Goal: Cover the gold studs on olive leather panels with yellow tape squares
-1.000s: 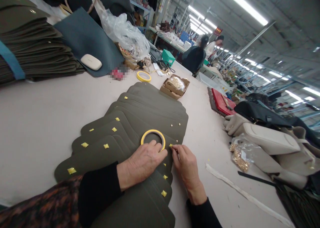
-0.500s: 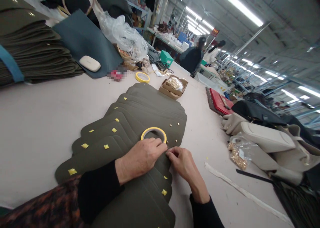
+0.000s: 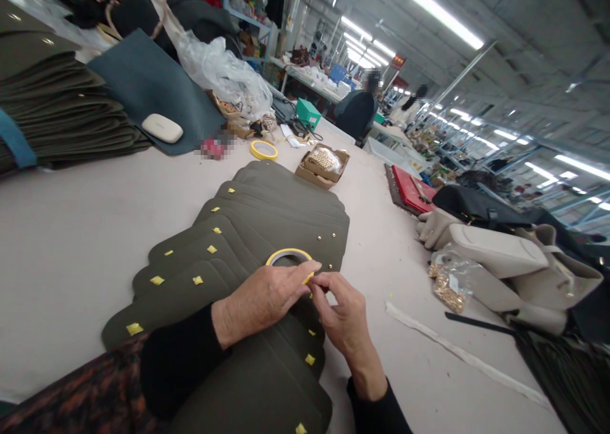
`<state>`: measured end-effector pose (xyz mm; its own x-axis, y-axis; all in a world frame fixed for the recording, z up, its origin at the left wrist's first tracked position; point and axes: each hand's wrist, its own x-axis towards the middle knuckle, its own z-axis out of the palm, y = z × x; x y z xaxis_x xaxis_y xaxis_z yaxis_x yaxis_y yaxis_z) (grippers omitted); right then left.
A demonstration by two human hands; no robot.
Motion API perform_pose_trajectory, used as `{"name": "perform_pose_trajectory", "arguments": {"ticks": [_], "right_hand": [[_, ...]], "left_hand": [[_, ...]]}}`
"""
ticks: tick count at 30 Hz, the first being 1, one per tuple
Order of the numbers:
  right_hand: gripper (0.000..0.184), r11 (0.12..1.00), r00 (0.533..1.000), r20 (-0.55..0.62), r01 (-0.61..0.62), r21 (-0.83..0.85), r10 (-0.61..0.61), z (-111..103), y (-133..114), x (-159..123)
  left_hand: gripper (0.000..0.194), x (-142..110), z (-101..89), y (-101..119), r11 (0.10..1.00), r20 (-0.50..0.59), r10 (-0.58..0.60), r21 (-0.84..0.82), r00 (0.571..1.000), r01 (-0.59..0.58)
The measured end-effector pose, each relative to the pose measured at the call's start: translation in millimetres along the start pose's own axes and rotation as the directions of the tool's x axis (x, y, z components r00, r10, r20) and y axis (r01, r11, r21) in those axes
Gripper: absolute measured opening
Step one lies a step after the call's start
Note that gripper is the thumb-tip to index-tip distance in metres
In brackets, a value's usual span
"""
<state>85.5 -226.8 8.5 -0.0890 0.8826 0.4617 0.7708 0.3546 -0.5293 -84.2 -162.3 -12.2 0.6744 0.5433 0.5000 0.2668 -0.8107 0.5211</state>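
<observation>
Several dark olive leather pieces (image 3: 267, 221) lie fanned out on the pale table, each dotted with small yellow tape squares (image 3: 157, 280). A yellow tape roll (image 3: 288, 257) rests on them. My left hand (image 3: 267, 295) is closed over the near side of the roll, holding it. My right hand (image 3: 339, 310) pinches the tape's loose end right beside the left fingers, at the roll's right edge.
A second tape roll (image 3: 264, 150) and a cardboard box of gold hardware (image 3: 322, 162) sit farther back. Stacked olive pieces (image 3: 57, 110) lie at left, beige bag parts (image 3: 495, 256) and a bag of gold fittings (image 3: 448, 284) at right. People work in the background.
My right hand has moved from the leather's edge up to the roll and now pinches the tape end. The left hand stays on the roll.
</observation>
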Motion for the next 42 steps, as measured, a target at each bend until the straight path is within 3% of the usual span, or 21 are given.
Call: {"name": "perform_pose_trajectory", "arguments": {"ticks": [7,9,11,13,15,17,20,23,25,29,35,42], "right_hand": [[0.018,0.965,0.993,-0.059,0.088,-0.248,-0.106,6.9,-1.1,-3.5],[0.018,0.970,0.993,-0.096,0.040,-0.241,-0.065,9.8,-3.3,-3.9],[0.015,0.985,0.986,-0.139,-0.105,-0.134,0.087,12.3,-7.0,-3.1],[0.013,0.945,0.938,-0.121,-0.315,0.087,0.324,14.6,-11.2,-0.3],[0.015,0.822,0.860,-0.031,-0.476,0.313,0.510,17.0,-13.6,4.3],[0.017,0.716,0.806,0.034,-0.543,0.438,0.591,19.3,-11.0,9.4],[0.018,0.604,0.727,0.020,-0.585,0.540,0.686,21.2,6.3,13.4],[0.023,0.506,0.656,0.051,-0.627,0.592,0.753,19.1,31.0,11.0],[0.028,0.523,0.671,0.104,-0.657,0.543,0.734,16.2,42.8,8.3],[0.031,0.649,0.738,0.144,-0.655,0.388,0.659,13.1,47.4,7.4],[0.024,0.865,0.861,0.095,-0.503,0.010,0.499,17.6,39.3,16.3],[0.021,0.899,0.929,0.067,-0.333,-0.284,0.365,18.1,39.6,16.9]], "left_hand": [[0.016,2.8,-5.9,3.7,0.997,0.133,-0.073,0.050,0.988,0.066],[0.016,3.8,-5.9,4.4,0.991,0.131,-0.108,0.089,0.985,0.097],[0.017,4.8,-5.0,4.5,0.986,0.124,-0.119,0.131,0.985,0.103],[0.019,5.5,-3.8,4.3,0.980,0.103,-0.108,0.176,0.989,0.089],[0.020,5.7,-2.9,4.6,0.975,0.055,-0.098,0.204,0.994,0.085],[0.022,4.7,-2.3,5.9,0.975,-0.006,-0.087,0.203,0.996,0.087],[0.023,1.3,-1.3,9.5,0.982,-0.066,-0.062,0.176,0.996,0.073],[0.021,-1.9,1.3,11.7,0.975,-0.016,-0.083,0.204,0.996,0.085],[0.016,-2.3,3.4,11.5,0.956,0.082,-0.132,0.275,0.988,0.105],[0.011,0.1,5.6,9.6,0.919,0.239,-0.211,0.378,0.948,0.109],[0.009,1.1,6.5,7.7,0.925,0.248,-0.200,0.366,0.948,0.100],[0.011,0.0,5.6,7.3,0.931,0.249,-0.199,0.350,0.948,0.104]]}}
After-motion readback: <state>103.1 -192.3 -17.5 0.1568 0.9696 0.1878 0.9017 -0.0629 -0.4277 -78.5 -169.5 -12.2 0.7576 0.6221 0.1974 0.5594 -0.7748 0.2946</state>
